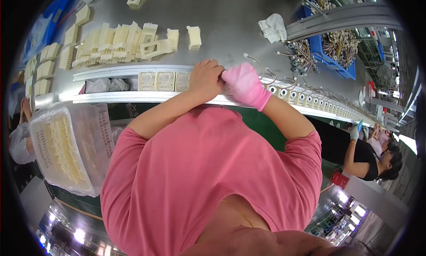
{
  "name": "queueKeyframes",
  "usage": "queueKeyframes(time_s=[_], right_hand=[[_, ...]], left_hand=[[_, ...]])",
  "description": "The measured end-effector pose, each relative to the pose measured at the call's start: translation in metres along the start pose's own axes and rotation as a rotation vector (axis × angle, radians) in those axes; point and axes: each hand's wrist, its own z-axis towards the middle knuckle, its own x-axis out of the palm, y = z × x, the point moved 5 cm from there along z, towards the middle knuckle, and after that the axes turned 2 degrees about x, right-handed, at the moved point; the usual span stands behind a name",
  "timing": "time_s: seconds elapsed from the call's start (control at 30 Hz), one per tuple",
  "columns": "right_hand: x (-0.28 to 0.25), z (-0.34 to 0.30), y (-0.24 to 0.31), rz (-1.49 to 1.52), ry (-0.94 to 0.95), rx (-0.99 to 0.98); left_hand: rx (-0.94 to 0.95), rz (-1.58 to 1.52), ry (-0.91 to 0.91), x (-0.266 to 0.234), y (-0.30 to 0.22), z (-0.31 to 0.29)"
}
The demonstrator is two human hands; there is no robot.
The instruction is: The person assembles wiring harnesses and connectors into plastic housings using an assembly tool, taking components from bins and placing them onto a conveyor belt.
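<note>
My bare left hand is over the metal rail, its fingers curled down beside the cream square plastic housings that sit in the rail's channel. Against its fingertips works my right hand, in a pink glove, closed with thumb and fingers together. What the two hands hold between them is hidden. Just right of the glove a thin wire with a white connector curves up. From there a long row of housings with dark round centres runs off to the right, wires rising from them.
Cream plastic frames stand stacked at the far left. A clear crate of cream parts is near left. A blue bin of wire harnesses and a white cloth lie far right. Another person works along the rail.
</note>
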Motion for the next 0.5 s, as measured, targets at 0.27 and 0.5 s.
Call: queueKeyframes(time_s=[0.27,0.5], right_hand=[[-0.004,0.005,-0.012,-0.033,0.112,0.014],[0.001,0.001,-0.016,0.024,0.193,0.045]], left_hand=[[-0.042,-0.013,-0.013,0.003,-0.002,0.003],[0.024,-0.013,0.000,0.004,-0.002,-0.004]])
